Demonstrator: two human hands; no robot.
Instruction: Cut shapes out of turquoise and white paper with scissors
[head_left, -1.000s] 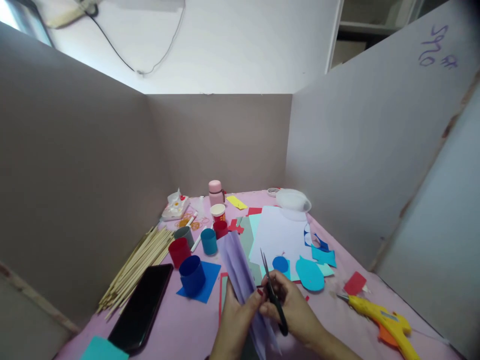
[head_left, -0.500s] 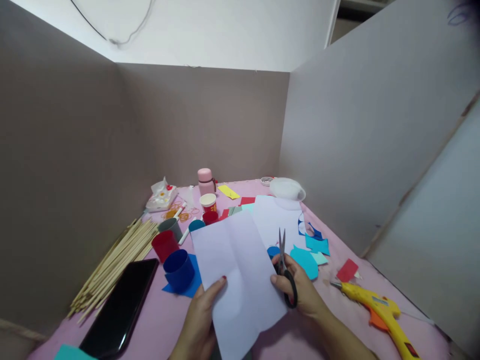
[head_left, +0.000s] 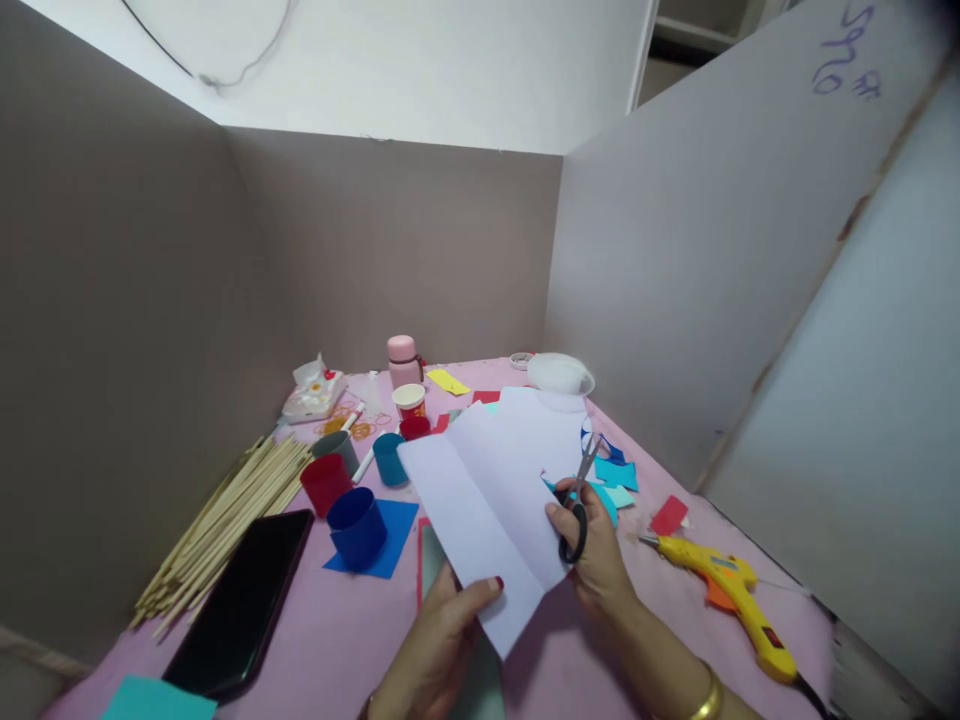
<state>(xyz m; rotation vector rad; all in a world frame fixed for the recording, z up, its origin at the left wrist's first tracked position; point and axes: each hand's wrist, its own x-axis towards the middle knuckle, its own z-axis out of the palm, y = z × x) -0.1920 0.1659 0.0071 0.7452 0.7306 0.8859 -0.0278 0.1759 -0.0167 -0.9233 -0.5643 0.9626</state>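
A creased white sheet of paper is held up in front of me, tilted, over the table. My left hand pinches its lower left edge, thumb on top and fingers underneath. Black-handled scissors are in my right hand, blades pointing up and away, slightly apart and not on the paper. The right thumb also rests at the sheet's right edge. Behind lies another white sheet, partly covered. A grey-green, red-edged flat piece shows below the held paper.
Left stand a blue paper ring on blue paper, a red ring, a teal ring, a phone and wooden sticks. A yellow glue gun lies right. A pink flask and paper cup stand behind.
The held sheet has turned and shifted right, its crease now more slanted. My left hand moved right; the scissors tipped rightward. The view swung slightly right, and the grey-green piece came into sight.
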